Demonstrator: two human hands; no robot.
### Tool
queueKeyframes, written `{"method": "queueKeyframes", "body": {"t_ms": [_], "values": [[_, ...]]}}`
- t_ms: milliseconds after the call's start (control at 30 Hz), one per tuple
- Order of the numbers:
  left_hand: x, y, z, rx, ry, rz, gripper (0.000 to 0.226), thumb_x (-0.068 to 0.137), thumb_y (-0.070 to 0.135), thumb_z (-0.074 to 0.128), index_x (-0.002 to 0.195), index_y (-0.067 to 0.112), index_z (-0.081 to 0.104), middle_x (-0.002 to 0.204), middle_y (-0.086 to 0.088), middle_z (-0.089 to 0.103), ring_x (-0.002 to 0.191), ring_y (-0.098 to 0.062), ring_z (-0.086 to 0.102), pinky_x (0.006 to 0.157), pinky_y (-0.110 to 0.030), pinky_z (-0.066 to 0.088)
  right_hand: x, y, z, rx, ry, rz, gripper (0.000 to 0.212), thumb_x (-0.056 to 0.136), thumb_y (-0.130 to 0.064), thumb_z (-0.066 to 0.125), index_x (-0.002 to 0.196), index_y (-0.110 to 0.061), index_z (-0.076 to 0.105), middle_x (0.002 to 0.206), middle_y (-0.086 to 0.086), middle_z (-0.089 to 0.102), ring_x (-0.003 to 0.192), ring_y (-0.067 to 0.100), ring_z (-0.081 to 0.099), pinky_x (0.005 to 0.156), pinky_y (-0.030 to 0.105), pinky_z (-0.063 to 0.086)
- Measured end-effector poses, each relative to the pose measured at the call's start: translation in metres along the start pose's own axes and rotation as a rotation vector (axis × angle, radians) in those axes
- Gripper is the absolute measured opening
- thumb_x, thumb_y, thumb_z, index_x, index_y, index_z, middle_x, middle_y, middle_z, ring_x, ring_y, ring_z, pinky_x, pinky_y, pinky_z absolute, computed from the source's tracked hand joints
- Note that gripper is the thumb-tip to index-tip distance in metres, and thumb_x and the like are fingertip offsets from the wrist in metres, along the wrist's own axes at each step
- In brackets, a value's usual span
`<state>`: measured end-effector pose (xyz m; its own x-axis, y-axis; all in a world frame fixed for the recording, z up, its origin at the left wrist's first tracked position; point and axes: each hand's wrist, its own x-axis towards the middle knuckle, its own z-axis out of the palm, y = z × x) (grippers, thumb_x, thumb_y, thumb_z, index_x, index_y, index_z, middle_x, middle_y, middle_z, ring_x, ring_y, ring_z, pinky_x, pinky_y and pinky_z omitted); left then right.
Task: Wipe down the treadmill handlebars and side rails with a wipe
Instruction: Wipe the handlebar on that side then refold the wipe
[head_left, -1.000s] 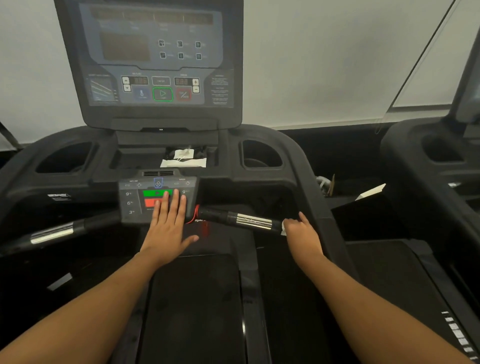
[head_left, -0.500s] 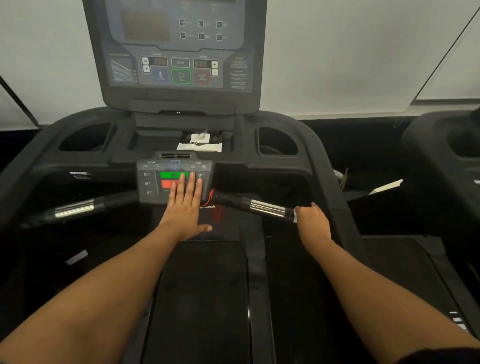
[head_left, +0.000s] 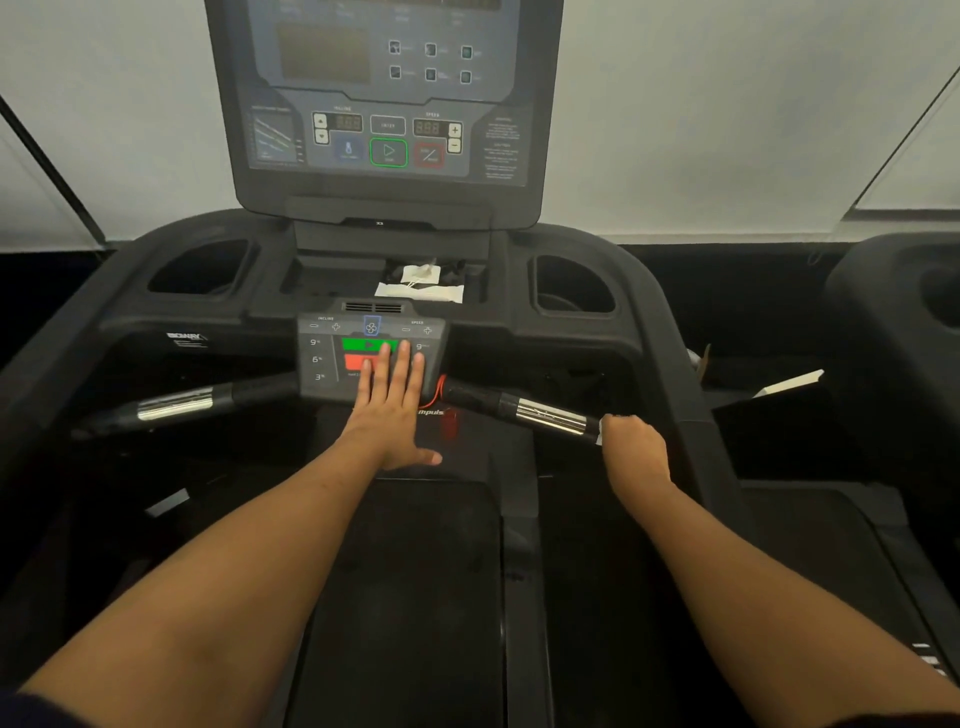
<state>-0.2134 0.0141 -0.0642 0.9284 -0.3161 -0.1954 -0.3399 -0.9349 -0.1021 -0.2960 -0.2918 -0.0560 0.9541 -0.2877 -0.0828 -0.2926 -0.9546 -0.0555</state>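
The dark treadmill belt (head_left: 415, 597) runs below you towards the console (head_left: 384, 104), with a pale wall (head_left: 727, 104) behind and a second machine (head_left: 893, 291) at your right. White packets (head_left: 421, 288) lie in the tray under the console. Your left hand (head_left: 389, 410) lies flat with straight fingers on the control panel (head_left: 332, 358), its fingertips over the green and red buttons. Your right hand (head_left: 636, 454) is curled round the outer end of the right handlebar (head_left: 545, 415), just past its chrome band. It presses the wipe (head_left: 601, 431) there, and only a white sliver of it shows.

We list left handlebar (head_left: 176, 405) and right handlebar (head_left: 543, 417), black with chrome bands; wipe (head_left: 600, 435), white, mostly hidden, touching the right handlebar's outer end
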Motion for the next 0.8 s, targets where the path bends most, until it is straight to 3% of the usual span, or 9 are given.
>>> {"method": "queueKeyframes", "body": {"t_ms": [100, 167, 367, 533, 800], "values": [[0.000, 0.000, -0.001, -0.004, -0.004, -0.003, 0.146, 0.075, 0.085, 0.057, 0.143, 0.007, -0.045, 0.151, -0.019, -0.051, 0.135, -0.039, -0.049, 0.117, -0.056, -0.024, -0.006, -0.002, 0.011, 0.060, 0.034, 0.040, 0.031, 0.090, -0.011, 0.062, 0.120, -0.009, 0.052, 0.103, 0.008, 0.057, 0.087, 0.021, 0.059, 0.070, 0.032, 0.047], [0.000, 0.000, -0.001, -0.011, -0.009, -0.005, 0.145, 0.075, 0.085, 0.057, 0.145, 0.007, -0.044, 0.150, -0.018, -0.052, 0.136, -0.039, -0.049, 0.115, -0.055, -0.025, -0.008, 0.002, 0.019, 0.060, 0.062, -0.017, 0.025, 0.094, -0.004, 0.051, 0.119, -0.004, 0.051, 0.113, 0.013, 0.055, 0.098, 0.027, 0.057, 0.076, 0.036, 0.047], [0.001, 0.000, 0.000, -0.017, -0.022, -0.003, 0.146, 0.074, 0.088, 0.054, 0.146, 0.006, -0.043, 0.149, -0.019, -0.053, 0.140, -0.041, -0.045, 0.119, -0.058, -0.021, 0.007, 0.003, 0.005, 0.013, -0.001, 0.007, 0.025, 0.084, -0.008, 0.069, 0.109, -0.012, 0.063, 0.091, 0.006, 0.064, 0.081, 0.020, 0.065, 0.073, 0.031, 0.055], [0.001, 0.001, -0.001, -0.024, -0.024, -0.012, 0.148, 0.072, 0.090, 0.053, 0.139, 0.007, -0.050, 0.147, -0.019, -0.056, 0.139, -0.042, -0.047, 0.118, -0.059, -0.022, -0.004, 0.002, 0.010, 0.042, 0.038, 0.047, 0.037, 0.086, -0.009, 0.068, 0.120, -0.009, 0.055, 0.099, 0.009, 0.065, 0.087, 0.021, 0.066, 0.073, 0.030, 0.052], [0.000, 0.002, -0.005, -0.034, -0.043, -0.013, 0.149, 0.071, 0.092, 0.053, 0.139, 0.006, -0.049, 0.146, -0.019, -0.056, 0.135, -0.042, -0.050, 0.116, -0.058, -0.024, 0.010, -0.003, -0.012, 0.021, -0.033, 0.017, 0.026, 0.085, -0.007, 0.068, 0.110, -0.010, 0.063, 0.096, 0.008, 0.064, 0.087, 0.023, 0.065, 0.078, 0.035, 0.056]]}}
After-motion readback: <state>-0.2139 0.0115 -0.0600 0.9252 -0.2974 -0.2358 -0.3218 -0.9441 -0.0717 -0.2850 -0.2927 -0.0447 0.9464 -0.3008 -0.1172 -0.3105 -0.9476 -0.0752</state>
